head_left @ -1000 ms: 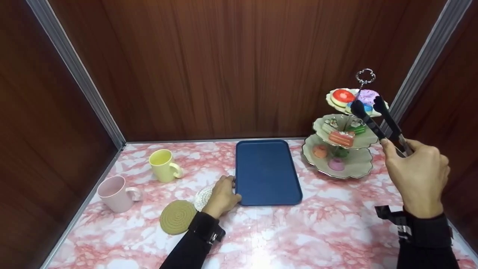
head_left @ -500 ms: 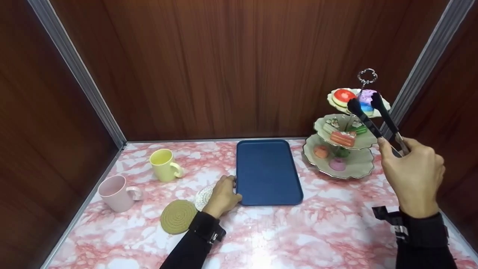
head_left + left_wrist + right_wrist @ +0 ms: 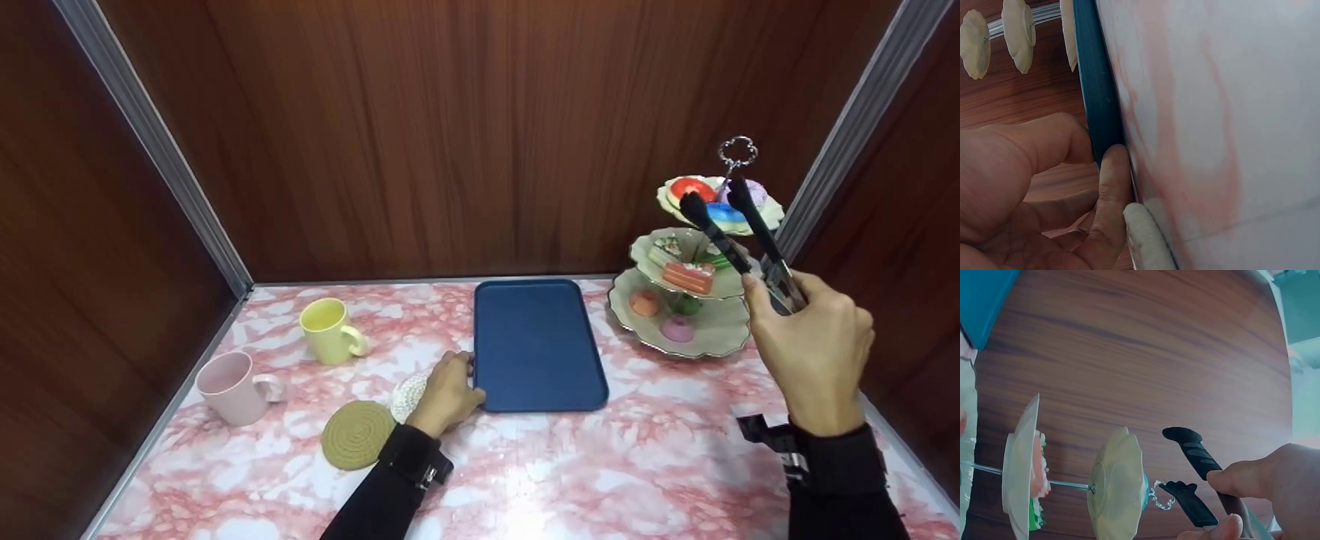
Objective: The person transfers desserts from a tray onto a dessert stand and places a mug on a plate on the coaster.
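Note:
My left hand (image 3: 448, 390) holds the left edge of a dark blue tray (image 3: 536, 345) lying on the table; in the left wrist view, thumb and finger meet at the tray's rim (image 3: 1095, 84). In my right hand (image 3: 814, 337) is a pair of tongs (image 3: 712, 234) with black tips, spread apart with nothing between them. The tips hang in front of the top tier of a three-tier stand (image 3: 716, 334). That tier carries a red round cake (image 3: 691, 187), a blue one (image 3: 726, 213) and a purple one (image 3: 753, 193), partly covered by the tongs.
Pastries, among them an orange-red one (image 3: 687, 278), fill the middle tier; small cakes, one purple (image 3: 678, 328), lie below. At left stand a yellow mug (image 3: 327, 337) and a pink mug (image 3: 234, 394). A green coaster (image 3: 358, 435) and a white coaster (image 3: 405, 394) lie near my left hand.
My right hand has moved left with the tongs, their tips shifting left and slightly up across the top tier. My left hand and the tray have stayed put.

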A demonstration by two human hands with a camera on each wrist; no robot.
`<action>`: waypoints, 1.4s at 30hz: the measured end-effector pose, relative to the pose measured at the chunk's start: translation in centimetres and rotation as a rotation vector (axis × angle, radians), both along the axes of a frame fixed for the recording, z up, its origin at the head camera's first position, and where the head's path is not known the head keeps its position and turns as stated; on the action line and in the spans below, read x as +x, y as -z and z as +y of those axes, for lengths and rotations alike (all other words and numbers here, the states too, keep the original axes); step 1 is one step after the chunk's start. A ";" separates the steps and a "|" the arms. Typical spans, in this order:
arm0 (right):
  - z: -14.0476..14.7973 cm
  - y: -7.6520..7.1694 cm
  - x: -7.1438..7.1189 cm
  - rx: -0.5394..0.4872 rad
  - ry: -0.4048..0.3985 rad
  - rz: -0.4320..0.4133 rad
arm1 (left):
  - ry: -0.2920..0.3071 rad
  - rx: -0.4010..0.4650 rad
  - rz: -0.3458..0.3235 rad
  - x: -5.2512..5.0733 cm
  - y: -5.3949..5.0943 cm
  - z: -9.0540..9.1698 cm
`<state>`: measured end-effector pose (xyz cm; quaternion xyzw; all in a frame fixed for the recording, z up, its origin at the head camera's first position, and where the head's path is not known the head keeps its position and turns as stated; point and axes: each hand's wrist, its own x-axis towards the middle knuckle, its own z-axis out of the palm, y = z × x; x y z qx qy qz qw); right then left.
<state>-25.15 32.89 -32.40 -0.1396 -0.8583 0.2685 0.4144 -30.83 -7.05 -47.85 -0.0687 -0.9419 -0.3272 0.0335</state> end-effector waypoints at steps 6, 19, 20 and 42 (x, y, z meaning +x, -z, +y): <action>-0.9 0.4 -0.4 0.030 -0.038 0.042 | 0.002 0.001 0.028 0.0 0.1 -0.1; -2.3 1.5 -1.0 0.072 -0.107 0.093 | -0.009 -0.010 -0.010 0.0 0.1 0.0; -2.4 1.6 -1.0 0.078 -0.114 0.097 | -0.009 -0.008 -0.012 0.0 0.1 0.0; -5.3 4.4 -2.6 0.116 -0.278 0.060 | -0.003 0.008 -0.015 0.0 0.1 0.0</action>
